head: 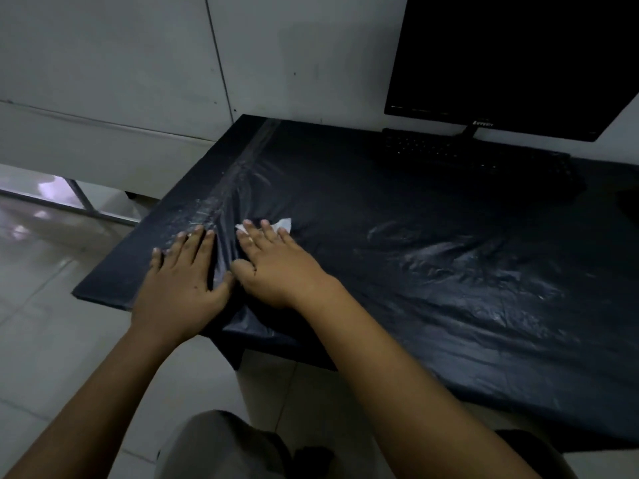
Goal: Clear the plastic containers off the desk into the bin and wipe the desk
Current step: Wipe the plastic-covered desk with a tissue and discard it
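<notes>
A person's left hand [183, 274] is lying flat, fingers straight and spread, on the black plastic sheet [432, 271] covering the desk [103, 295], close to the desk's near left corner. Just beside it, thumbs almost touching, the right hand [273, 261] is pressing down with straight fingers on a white tissue [284, 223], whose corners are poking out beyond the fingertips (most of it is hidden under the hand). Neither hand is curling round anything; both are open-palmed against the surface. Between the two hands the plastic is bunching into folds, and a wrinkled, shiny strip [238, 167] is running from there toward the desk's far edge. Further right, the sheet is lying creased and glinting. At the far right of the desk a black keyboard [484, 160] is sitting in front of a dark monitor [511, 60], which is standing against the pale wall [294, 53]. Light floor tiles [45, 278] are showing to the left of the desk and below it.
</notes>
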